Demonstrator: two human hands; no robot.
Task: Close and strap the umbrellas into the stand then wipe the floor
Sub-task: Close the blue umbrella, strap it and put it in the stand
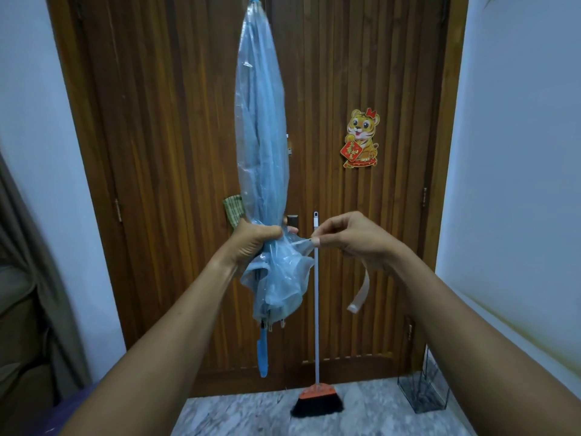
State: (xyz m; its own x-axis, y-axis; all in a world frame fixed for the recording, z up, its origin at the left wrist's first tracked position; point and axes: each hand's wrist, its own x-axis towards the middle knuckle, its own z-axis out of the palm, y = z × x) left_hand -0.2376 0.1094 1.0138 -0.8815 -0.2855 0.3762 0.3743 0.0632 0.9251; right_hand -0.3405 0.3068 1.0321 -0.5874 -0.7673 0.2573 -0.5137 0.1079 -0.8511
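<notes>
A folded translucent blue plastic umbrella is held upright, tip up, in front of a brown slatted wooden door. The left hand is wrapped in a fist around the gathered canopy just above its flared lower edge. The right hand has thumb and forefinger pressed together on a thin clear plastic strap pulled taut sideways from the canopy; a loose pale strap end hangs below the right wrist. The blue handle hangs below, clear of the floor.

Likely risks: the slick strap could slip out of the pinch, since the hold is only at the tips. The canopy could spring loose if the left fist is relaxed before the strap is wrapped round. An uneven wrap is likely where the lower folds bulge.

A grey-white marbled stone floor is seen below. A dark wire mesh stand sits at the right by the white wall, well apart from the umbrella and apparently empty. An orange-headed broom with black bristles is leaned on the door. A tiger sticker is fixed to the door.
</notes>
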